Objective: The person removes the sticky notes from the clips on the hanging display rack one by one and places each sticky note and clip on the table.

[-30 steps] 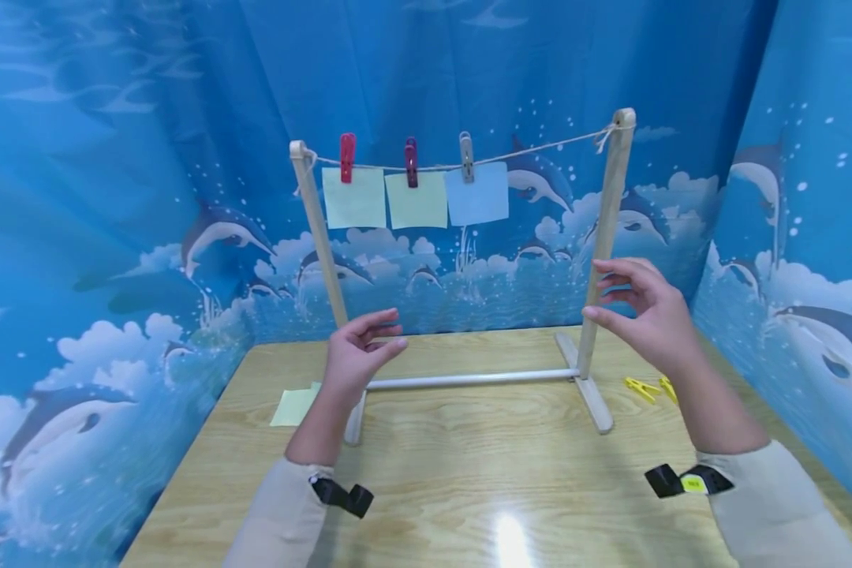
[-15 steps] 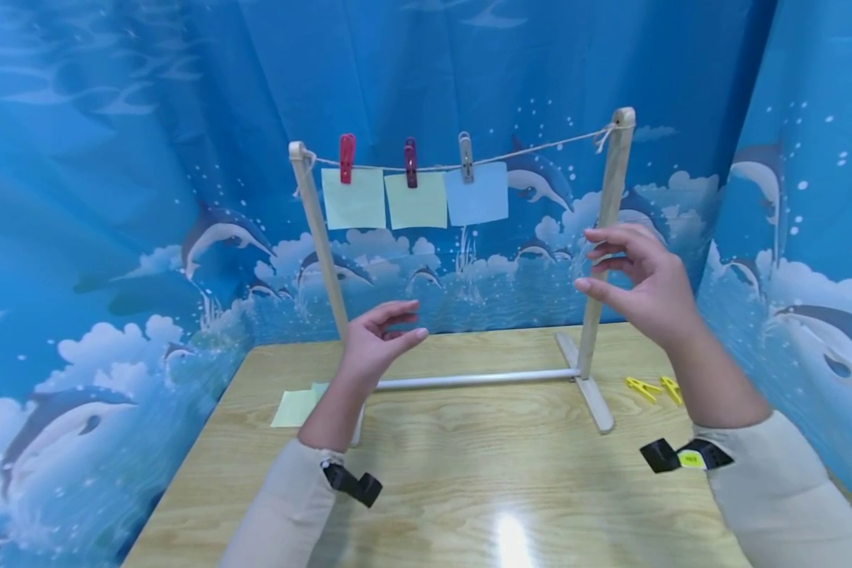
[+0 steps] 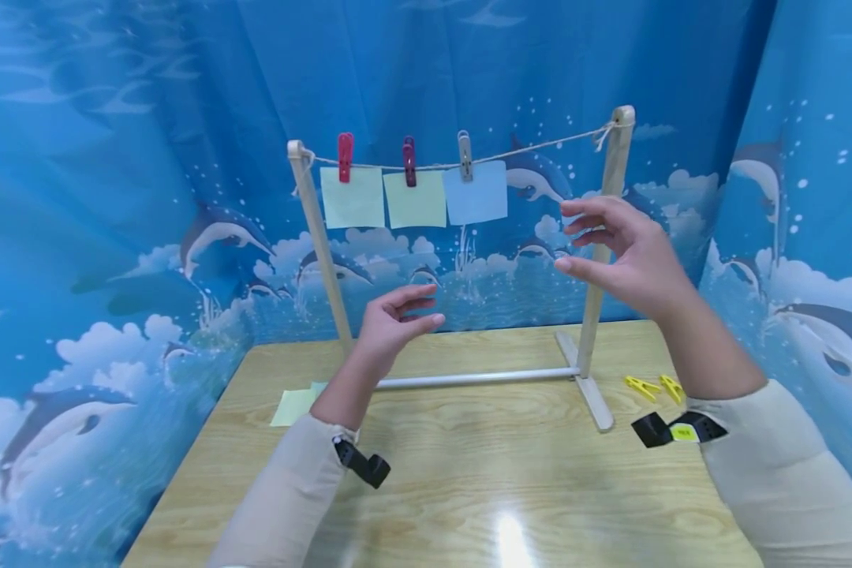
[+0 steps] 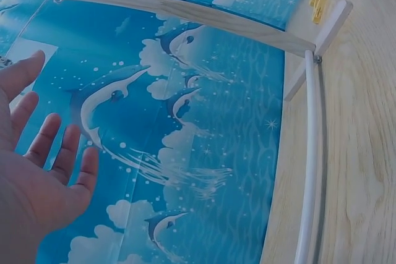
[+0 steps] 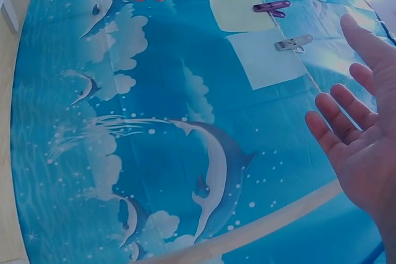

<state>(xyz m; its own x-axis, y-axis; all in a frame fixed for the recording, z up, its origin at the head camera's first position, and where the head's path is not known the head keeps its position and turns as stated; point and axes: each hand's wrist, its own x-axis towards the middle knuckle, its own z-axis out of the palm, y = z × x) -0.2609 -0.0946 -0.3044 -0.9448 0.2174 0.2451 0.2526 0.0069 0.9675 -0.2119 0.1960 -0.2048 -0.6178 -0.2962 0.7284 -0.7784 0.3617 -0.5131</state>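
My left hand (image 3: pixel 390 327) hovers in front of the wooden rack below the string, fingers loosely bent, holding nothing. Higher up, my right hand (image 3: pixel 628 248) is in front of the rack's right post (image 3: pixel 616 170), also with nothing in it. Along the string (image 3: pixel 539 145) hang a light green paper (image 3: pixel 352 207), a second, yellower green paper (image 3: pixel 416 207) and a light blue paper (image 3: pixel 477 197). A red clothespin (image 3: pixel 345 158), a dark purple clothespin (image 5: pixel 272 7) and a grey clothespin (image 5: pixel 294 42) pinch them there. In the right wrist view my right hand's fingers are spread.
Two yellow clothespins (image 3: pixel 642 387) lie on the table (image 3: pixel 468 473) right of the rack. Loose green papers (image 3: pixel 293 408) lie at left, partly behind my left forearm. A white bar (image 3: pixel 483 379) joins the rack's feet. A dolphin-print curtain (image 3: pixel 149 197) surrounds the table.
Both hands have risen. The left has shifted to the right and the right a little to the left. The hung papers and clothespins stay in place.
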